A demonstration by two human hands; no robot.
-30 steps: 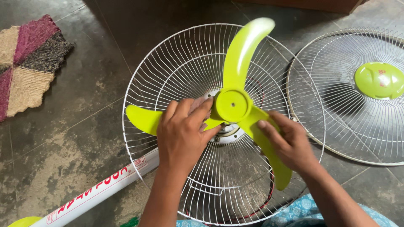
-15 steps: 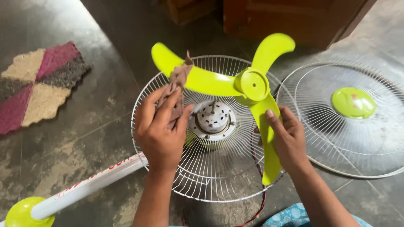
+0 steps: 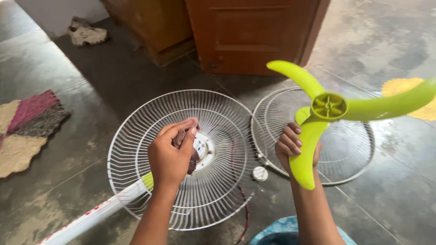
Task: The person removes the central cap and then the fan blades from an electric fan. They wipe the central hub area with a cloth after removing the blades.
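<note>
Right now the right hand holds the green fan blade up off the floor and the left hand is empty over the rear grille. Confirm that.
Not quite. The left hand is not empty: it grips a dark rag over the rear grille. The rest holds: the right hand holds the green fan blade up off the floor. The head view shows it.

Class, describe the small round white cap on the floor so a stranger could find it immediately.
Start at the rear fan guard on the floor, with the motor at its centre. In the gap between it and the front guard lies the white cap, solid plastic, unlike the wire grilles.
</note>
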